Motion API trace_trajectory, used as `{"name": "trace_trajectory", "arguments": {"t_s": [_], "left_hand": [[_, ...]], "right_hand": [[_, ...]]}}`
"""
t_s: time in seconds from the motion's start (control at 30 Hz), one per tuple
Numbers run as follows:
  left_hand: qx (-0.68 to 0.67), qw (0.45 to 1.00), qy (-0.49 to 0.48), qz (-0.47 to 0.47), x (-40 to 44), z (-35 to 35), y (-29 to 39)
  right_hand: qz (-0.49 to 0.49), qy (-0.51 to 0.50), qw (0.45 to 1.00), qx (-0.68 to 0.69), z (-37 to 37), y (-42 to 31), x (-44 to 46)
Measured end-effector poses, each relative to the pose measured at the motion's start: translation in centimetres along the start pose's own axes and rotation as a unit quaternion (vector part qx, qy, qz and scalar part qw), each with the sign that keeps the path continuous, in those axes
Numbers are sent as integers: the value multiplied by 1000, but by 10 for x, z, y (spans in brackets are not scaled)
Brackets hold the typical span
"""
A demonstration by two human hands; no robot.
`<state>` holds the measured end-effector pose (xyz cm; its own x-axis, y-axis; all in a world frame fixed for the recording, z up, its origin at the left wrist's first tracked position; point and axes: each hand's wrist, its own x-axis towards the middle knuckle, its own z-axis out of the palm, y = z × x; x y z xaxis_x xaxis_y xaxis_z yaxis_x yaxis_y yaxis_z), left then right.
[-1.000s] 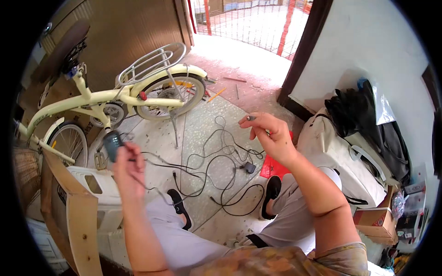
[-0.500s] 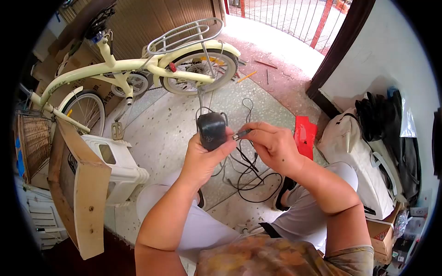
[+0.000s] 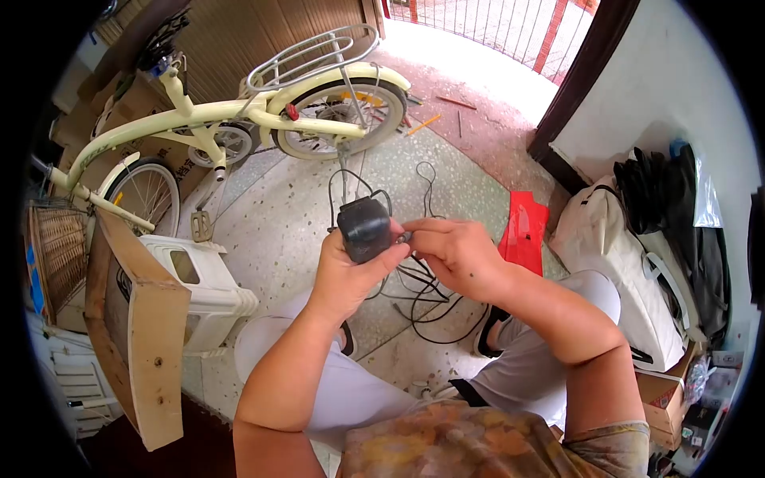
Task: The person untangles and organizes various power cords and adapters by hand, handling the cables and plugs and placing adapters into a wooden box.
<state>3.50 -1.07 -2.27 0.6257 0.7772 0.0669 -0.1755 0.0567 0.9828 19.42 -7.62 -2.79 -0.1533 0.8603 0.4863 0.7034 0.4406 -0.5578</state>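
My left hand (image 3: 344, 271) is wrapped round a black, rounded box-like device (image 3: 365, 229), perhaps a power adapter, with the thumb along its lower right side. My right hand (image 3: 454, 253) pinches a small dark cable plug (image 3: 405, 237) close to the device's right side. The fingertips hide most of the plug, and I cannot tell whether it touches the device. A thin black cord loops up behind the device. Below the hands, tangled black cables (image 3: 434, 319) lie on the speckled floor between my feet.
A pale yellow bicycle (image 3: 239, 115) stands ahead at the left. Nearer are a white plastic stool (image 3: 203, 275) and a wooden frame (image 3: 155, 350). On the right are a red sheet (image 3: 524, 235), a cream bag (image 3: 606, 255) and a cardboard box (image 3: 665, 398). Several sticks lie near the doorway.
My right hand has moved slightly left and down, bringing the plug closer to my left thumb; its metal tip is now mostly covered. The left hand keeps its hold on the device.
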Motion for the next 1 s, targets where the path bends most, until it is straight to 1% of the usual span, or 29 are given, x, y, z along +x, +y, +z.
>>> {"name": "trace_trajectory", "arguments": {"t_s": [0.03, 0.1, 0.13, 0.2, 0.33, 0.4, 0.53, 0.6, 0.7, 0.8, 0.93, 1.0], "left_hand": [[1, 1000, 0, -2, 0, 0, 0], [-1, 999, -6, -33, 1, -1, 1], [-1, 999, -6, -34, 0, -1, 1], [40, 999, 0, -26, 0, -1, 1], [58, 998, 0, -26, 1, -2, 1], [62, 998, -15, -1, 1, -1, 2], [68, 997, -30, 21, 2, 0, 4], [89, 993, -41, 63, 2, -1, 6], [107, 991, -49, 61, 2, -1, 7], [87, 994, -47, 37, 1, 0, 9], [82, 994, -53, 58, 2, -1, 6], [30, 999, -20, 24, 1, 0, 6]], "right_hand": [[1, 0, 1000, 1, 3, 1, -1], [-8, -11, 1000, 11, 7, 2, -2], [-7, -11, 1000, 12, 9, 1, -2], [-4, -19, 1000, 12, 10, -2, -4], [-4, -25, 1000, 6, 11, -2, -3], [-5, -32, 999, 2, 10, -2, -3], [1, -37, 999, 23, 11, -3, -3], [4, -55, 998, -6, 10, -2, -3], [3, -44, 999, -6, 11, -2, -3], [1, -33, 999, -5, 12, -3, -3], [8, -26, 1000, -4, 11, -4, -3], [16, -24, 999, 30, 10, -4, -2]]}}
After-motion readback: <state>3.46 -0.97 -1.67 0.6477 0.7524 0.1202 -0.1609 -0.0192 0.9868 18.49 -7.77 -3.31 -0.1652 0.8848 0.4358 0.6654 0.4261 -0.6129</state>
